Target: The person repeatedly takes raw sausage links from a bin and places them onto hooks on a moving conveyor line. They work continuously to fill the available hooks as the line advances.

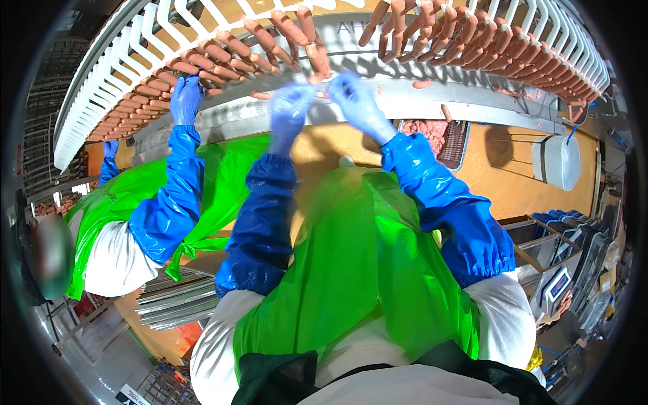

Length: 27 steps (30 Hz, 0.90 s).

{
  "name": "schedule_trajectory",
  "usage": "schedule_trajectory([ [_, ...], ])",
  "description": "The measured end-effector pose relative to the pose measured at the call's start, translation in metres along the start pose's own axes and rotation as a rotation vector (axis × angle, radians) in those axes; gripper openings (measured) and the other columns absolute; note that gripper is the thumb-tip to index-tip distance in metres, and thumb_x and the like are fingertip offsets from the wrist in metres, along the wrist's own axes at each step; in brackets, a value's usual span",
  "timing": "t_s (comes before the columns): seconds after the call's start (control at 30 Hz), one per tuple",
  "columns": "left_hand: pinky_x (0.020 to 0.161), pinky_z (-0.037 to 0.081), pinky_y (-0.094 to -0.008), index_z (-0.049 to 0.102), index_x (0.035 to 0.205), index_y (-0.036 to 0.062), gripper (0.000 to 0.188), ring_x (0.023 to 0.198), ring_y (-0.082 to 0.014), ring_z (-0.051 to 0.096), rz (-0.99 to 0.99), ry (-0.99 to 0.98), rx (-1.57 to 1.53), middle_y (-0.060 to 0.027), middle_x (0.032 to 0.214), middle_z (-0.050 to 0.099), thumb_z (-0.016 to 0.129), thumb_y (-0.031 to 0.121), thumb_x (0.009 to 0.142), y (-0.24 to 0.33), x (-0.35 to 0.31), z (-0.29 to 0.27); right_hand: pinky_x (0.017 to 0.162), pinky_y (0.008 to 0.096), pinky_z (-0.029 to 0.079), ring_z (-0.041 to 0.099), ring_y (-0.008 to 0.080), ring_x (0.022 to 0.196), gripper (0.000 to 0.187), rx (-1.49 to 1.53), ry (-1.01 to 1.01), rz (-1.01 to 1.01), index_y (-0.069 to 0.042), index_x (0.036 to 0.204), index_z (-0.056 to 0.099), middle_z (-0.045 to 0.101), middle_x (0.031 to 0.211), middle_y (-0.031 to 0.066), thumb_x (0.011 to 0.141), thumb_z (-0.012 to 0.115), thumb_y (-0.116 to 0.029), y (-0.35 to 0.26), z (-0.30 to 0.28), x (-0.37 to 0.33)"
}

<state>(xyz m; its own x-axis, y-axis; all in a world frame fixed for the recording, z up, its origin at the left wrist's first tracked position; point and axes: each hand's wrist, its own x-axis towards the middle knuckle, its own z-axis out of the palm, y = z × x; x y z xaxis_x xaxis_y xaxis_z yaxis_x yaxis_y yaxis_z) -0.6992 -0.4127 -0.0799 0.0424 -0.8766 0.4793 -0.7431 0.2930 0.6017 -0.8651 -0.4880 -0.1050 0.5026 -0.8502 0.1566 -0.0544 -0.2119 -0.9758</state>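
The head view looks down on a long metal work surface [432,101] that curves across the top of the picture. Above it runs a white comb-like rack [128,64] with many prongs, and pink-brown sausages [223,57] hang in rows from it, too many to count. The floor [513,175] beyond the surface is orange-brown. A grey tray of raw pink meat [432,135] sits just under the edge of the surface, and a white bucket [559,162] stands to the right of it. On the far right there are blue crates [567,223].

The person wears a green apron [358,270], blue sleeve covers and thin blue gloves. The left hand [289,108] and the right hand [354,98] are raised close together under the rack. The fingers of both seem pinched on a small sausage link [322,88] between them, but the hands are blurred, so I cannot tell how firmly each one closes.

At the left, a co-worker in a green apron lifts one gloved hand [184,98] up to the hanging sausages and touches them. A second gloved hand [109,150] of this co-worker shows lower, near the end of the rack.
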Motion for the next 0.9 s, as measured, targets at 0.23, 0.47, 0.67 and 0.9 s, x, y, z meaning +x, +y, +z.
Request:
schedule_trajectory([
  [0.23, 0.078, 0.048, -0.0337, 0.068, 0.089, 0.0033, 0.01, 0.087, -0.0223, 0.062, 0.008, 0.104, 0.069, -0.0086, 0.088, 0.067, 0.067, 0.011, 0.081, 0.062, 0.114, -0.03, 0.089, 0.0402, 0.042, 0.053, 0.0301, 0.1, 0.046, -0.33, 0.723, -0.23, 0.005, 0.11, 0.051, 0.054, 0.105, 0.019, 0.083, 0.07, -0.027, -0.008, -0.07, 0.094],
  [0.47, 0.082, 0.048, -0.0289, 0.063, 0.109, -0.0004, 0.033, 0.093, -0.0143, 0.061, -0.502, -0.154, -0.437, -0.0094, 0.101, 0.067, 0.063, 0.027, 0.091, 0.045, 0.111, 0.054, 0.079, 0.0462, 0.046, 0.059, 0.0399, 0.091, 0.039, -0.357, 0.668, -0.105, 0.002, 0.105, 0.052, 0.062, 0.094, 0.0243, 0.08, 0.066, -0.025, -0.014, -0.068, 0.114],
  [0.67, 0.09, 0.046, -0.0356, 0.059, 0.121, 0.0046, 0.054, 0.101, -0.0189, 0.061, -0.624, -0.153, -1.292, -0.008, 0.109, 0.066, 0.047, 0.051, 0.095, 0.022, 0.123, 0.112, 0.055, 0.0255, 0.042, 0.053, 0.0114, 0.057, 0.043, -0.085, 0.068, 0.165, -0.001, 0.092, 0.064, 0.055, 0.064, 0.0039, 0.089, 0.058, -0.044, -0.068, -0.122, 0.097],
  [0.9, 0.086, 0.049, -0.0427, 0.057, 0.105, 0.0036, 0.054, 0.091, -0.0296, 0.06, -0.715, -0.25, -2.136, -0.0141, 0.097, 0.062, 0.049, 0.055, 0.091, 0.075, 0.169, 0.097, 0.039, 0.0191, 0.027, 0.039, 0.0036, 0.048, 0.038, 0.629, -0.364, 0.433, -0.007, 0.11, 0.059, 0.046, 0.064, -0.0034, 0.099, 0.046, -0.042, -0.124, -0.155, 0.011],
])
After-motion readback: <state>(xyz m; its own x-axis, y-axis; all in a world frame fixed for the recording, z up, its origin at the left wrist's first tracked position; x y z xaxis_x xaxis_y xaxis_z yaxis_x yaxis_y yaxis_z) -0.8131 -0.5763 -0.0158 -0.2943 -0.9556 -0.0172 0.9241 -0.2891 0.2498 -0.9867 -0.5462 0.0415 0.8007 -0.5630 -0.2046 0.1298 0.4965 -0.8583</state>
